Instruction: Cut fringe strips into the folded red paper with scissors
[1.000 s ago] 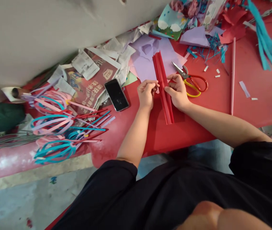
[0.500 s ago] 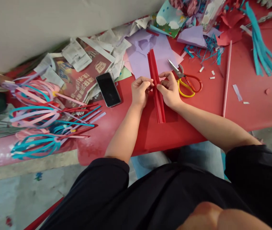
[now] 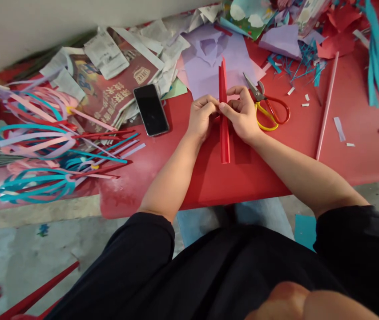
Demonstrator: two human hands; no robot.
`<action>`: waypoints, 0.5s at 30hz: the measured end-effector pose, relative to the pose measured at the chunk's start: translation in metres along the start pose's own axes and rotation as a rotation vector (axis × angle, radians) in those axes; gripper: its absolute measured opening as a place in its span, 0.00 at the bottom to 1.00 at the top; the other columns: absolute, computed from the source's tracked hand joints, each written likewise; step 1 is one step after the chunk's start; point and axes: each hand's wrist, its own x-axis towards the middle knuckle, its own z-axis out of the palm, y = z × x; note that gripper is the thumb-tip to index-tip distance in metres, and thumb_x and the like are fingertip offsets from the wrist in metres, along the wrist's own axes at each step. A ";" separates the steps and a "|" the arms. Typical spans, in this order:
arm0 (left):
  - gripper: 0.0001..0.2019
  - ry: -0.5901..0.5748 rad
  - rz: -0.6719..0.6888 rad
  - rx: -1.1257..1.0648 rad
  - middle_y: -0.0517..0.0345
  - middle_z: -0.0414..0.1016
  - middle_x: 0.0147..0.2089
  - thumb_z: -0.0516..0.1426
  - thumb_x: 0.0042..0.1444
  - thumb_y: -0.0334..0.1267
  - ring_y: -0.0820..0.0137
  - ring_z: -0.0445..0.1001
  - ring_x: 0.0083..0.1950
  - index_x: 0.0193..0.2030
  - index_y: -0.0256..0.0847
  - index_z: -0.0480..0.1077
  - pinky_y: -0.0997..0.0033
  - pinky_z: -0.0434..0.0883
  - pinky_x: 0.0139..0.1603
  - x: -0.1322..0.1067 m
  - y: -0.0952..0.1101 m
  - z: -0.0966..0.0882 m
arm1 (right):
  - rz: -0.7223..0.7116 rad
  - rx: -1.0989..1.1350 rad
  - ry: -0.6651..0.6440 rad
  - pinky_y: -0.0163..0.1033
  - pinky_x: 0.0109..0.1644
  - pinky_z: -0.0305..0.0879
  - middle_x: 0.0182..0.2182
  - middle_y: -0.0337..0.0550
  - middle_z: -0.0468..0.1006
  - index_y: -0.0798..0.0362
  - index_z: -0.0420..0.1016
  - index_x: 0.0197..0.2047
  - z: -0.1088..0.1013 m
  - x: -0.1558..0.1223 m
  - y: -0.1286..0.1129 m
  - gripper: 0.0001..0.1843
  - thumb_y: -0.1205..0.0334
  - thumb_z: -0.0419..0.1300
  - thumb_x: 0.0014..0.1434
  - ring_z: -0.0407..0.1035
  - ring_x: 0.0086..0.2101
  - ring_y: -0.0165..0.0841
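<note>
A long strip of folded red paper (image 3: 224, 141) stands lengthwise between my hands, over the red table. My left hand (image 3: 203, 116) pinches its left side near the middle, fingers curled. From the right, my right hand (image 3: 243, 114) grips the same paper, its thumb pressed on the fold close to the left fingertips. Some fingertips are hidden behind the paper. Just right of my right hand lie scissors (image 3: 267, 103) with red and yellow handles, their blades pointing up and left. A black phone (image 3: 151, 110) rests to the left of my left hand.
Paper-strip lanterns (image 3: 39, 141) in blue, pink and purple lie at the left. Newspapers (image 3: 106, 53) and purple paper (image 3: 239, 58) cover the back. A pink stick (image 3: 328, 106), paper scraps and a fringed blue strip (image 3: 376, 66) lie at the right. The table's front edge is near me.
The red paper has been drawn narrower, its folds closer together. My hands have come nearer each other around it. The whole view has shifted slightly.
</note>
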 end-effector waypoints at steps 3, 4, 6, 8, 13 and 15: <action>0.25 0.022 0.008 -0.010 0.63 0.66 0.24 0.52 0.72 0.13 0.78 0.67 0.26 0.24 0.34 0.73 0.79 0.65 0.31 0.000 0.000 0.001 | -0.024 -0.007 -0.004 0.40 0.36 0.72 0.32 0.30 0.73 0.43 0.65 0.54 -0.001 0.001 0.002 0.33 0.29 0.71 0.62 0.71 0.29 0.28; 0.25 0.035 -0.002 -0.006 0.64 0.67 0.24 0.53 0.72 0.13 0.79 0.68 0.26 0.25 0.34 0.74 0.79 0.66 0.32 0.000 0.000 0.001 | -0.028 -0.005 -0.006 0.40 0.37 0.73 0.32 0.30 0.73 0.43 0.65 0.54 -0.002 0.002 0.004 0.33 0.29 0.71 0.62 0.72 0.29 0.28; 0.22 0.051 -0.032 0.000 0.63 0.70 0.26 0.55 0.73 0.14 0.79 0.71 0.27 0.29 0.34 0.79 0.78 0.68 0.34 0.001 0.000 0.002 | -0.024 0.014 -0.009 0.41 0.39 0.75 0.30 0.28 0.72 0.42 0.64 0.55 -0.003 0.004 0.006 0.33 0.29 0.70 0.64 0.75 0.30 0.30; 0.19 0.046 -0.050 0.002 0.63 0.74 0.28 0.58 0.72 0.16 0.78 0.74 0.29 0.33 0.35 0.82 0.77 0.72 0.36 0.002 0.000 0.002 | -0.012 0.042 -0.009 0.42 0.40 0.77 0.29 0.27 0.73 0.42 0.63 0.56 -0.004 0.006 0.008 0.33 0.29 0.68 0.65 0.77 0.31 0.30; 0.14 0.053 -0.072 0.010 0.63 0.77 0.30 0.63 0.70 0.19 0.76 0.77 0.30 0.36 0.37 0.85 0.75 0.74 0.37 0.003 -0.002 0.000 | -0.003 0.058 -0.009 0.43 0.43 0.80 0.32 0.29 0.77 0.42 0.62 0.55 -0.005 0.008 0.008 0.32 0.29 0.68 0.65 0.80 0.33 0.31; 0.15 0.051 -0.070 0.008 0.63 0.75 0.28 0.62 0.71 0.19 0.77 0.76 0.29 0.35 0.37 0.84 0.75 0.73 0.37 0.004 -0.003 0.000 | -0.003 0.063 -0.011 0.44 0.43 0.80 0.32 0.29 0.78 0.42 0.62 0.55 -0.004 0.007 0.007 0.32 0.29 0.68 0.65 0.80 0.33 0.31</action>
